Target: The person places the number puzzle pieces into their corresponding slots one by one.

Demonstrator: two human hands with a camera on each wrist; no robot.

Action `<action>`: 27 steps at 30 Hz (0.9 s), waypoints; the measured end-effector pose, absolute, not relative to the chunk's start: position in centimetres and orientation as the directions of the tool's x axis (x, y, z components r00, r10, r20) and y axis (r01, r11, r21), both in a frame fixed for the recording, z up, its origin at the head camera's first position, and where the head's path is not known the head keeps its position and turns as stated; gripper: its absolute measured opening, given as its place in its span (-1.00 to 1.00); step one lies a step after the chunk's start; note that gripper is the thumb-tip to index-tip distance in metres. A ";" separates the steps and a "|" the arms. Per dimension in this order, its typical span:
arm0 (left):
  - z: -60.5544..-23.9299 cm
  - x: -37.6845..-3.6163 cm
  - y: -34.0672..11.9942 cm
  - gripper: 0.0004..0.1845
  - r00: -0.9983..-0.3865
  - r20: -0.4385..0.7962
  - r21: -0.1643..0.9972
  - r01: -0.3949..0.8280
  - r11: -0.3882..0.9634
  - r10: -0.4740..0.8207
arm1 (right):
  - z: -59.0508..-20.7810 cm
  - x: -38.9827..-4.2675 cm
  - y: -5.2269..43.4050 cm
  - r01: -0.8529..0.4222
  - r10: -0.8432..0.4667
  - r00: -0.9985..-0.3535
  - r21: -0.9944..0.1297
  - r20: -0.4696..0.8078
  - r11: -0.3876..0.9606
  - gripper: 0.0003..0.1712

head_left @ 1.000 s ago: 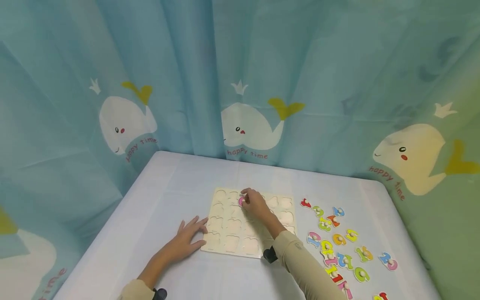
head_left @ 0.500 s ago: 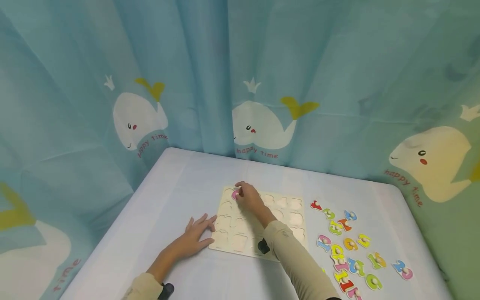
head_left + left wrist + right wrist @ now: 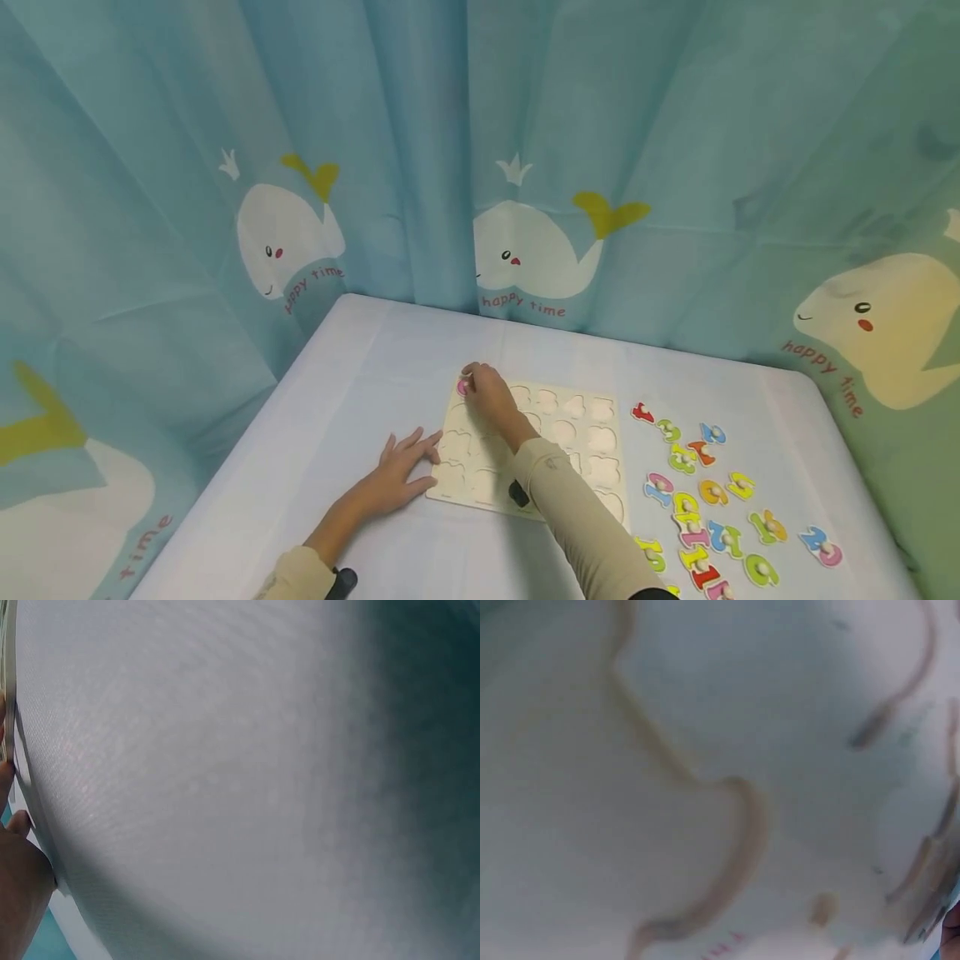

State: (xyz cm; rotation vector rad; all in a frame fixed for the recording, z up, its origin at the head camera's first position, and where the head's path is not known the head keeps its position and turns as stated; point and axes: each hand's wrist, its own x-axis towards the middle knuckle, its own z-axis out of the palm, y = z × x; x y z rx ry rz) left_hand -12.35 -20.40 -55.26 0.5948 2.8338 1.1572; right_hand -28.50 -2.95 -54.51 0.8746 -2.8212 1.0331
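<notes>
In the head view, a pale wooden puzzle board (image 3: 480, 498) with rows of number-shaped recesses lies on the table. My right hand (image 3: 493, 402) reaches across it and pinches a small pink rounded puzzle piece (image 3: 462, 387) at the far left corner recess; the fingers partly cover the piece. My left hand (image 3: 393, 477), fingers spread, rests on the table with its fingertips at the board's left edge. Only part of the left hand (image 3: 22, 877) shows in the left wrist view, beside the board's edge. The right wrist view shows the board's recesses (image 3: 754, 825) close up and blurred.
Right of the board lie several colourful number pieces with knobs, among them an orange piece (image 3: 712, 492), a green piece (image 3: 761, 571) and a red piece (image 3: 642, 412). A curtain (image 3: 420, 167) printed with whales hangs behind the white table (image 3: 360, 358).
My right hand has carried the pink piece leftward along the board's far row to the corner. The left hand stays at the board's edge. The head view has turned slightly left.
</notes>
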 end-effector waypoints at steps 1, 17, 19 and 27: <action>-55.2 -12.3 -20.4 -0.35 -0.926 0.122 0.678 0.341 0.651 0.358 | -54.5 -28.4 -3.0 -0.520 -0.505 -0.839 -0.572 0.202 0.635 -0.75; -54.9 -12.6 -20.3 -0.34 -0.935 0.090 0.672 0.310 0.672 0.342 | -54.7 -29.1 -2.3 -0.495 -0.539 -0.823 -0.692 0.179 0.526 -0.67; -54.9 -12.6 -20.3 -0.34 -0.935 0.086 0.671 0.309 0.674 0.344 | -54.7 -29.1 -2.3 -0.493 -0.533 -0.827 -0.687 0.179 0.533 -0.68; -55.1 -12.4 -20.3 -0.34 -0.933 0.067 0.667 0.305 0.680 0.352 | -54.5 -28.9 -2.5 -0.476 -0.527 -0.837 -0.669 0.146 0.570 -0.72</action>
